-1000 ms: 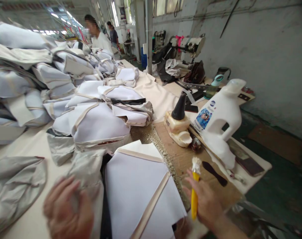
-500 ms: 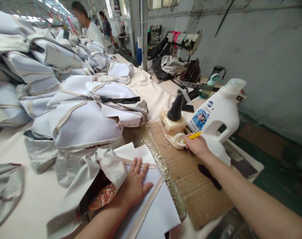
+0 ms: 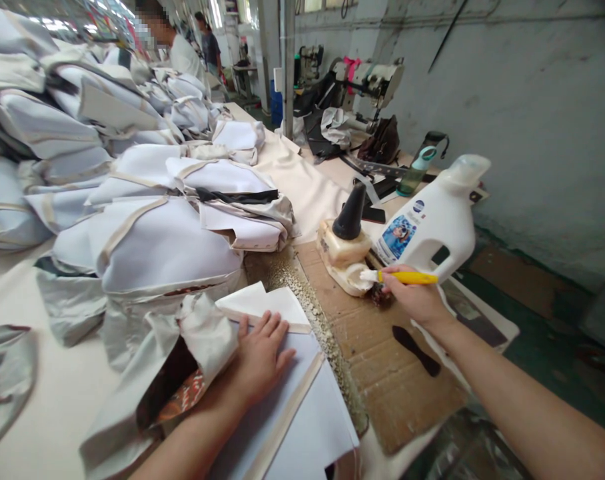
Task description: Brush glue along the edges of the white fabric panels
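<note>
Right hand (image 3: pixel 415 300) in play, and I have it closed around the yellow handle of a brush (image 3: pixel 413 277), gripping close to the bristle end, forearm slanting in across the right edge of the desk (image 3: pixel 493 312). The brush points left, its long axis running crosswise, nearly level, butt end aimed at that right edge. It sits up against the fingers, bristles out to the left of them, handle stretching back past the knuckles. White bristles are at the mouth of the cream container (image 3: pixel 345 283); touching or just above, I can't tell.

Over on the left hand (image 3: pixel 262 357), I'm flat, palm down, fingers spread toward the desk's far end, thumb out to the right, holding nothing. The pale panel (image 3: pixel 317 407) lies right underneath, reaching toward the cardboard (image 3: pixel 382 380), where a dark flat tool (image 3: pixel 416 350) lies near the desk's right edge.
</note>
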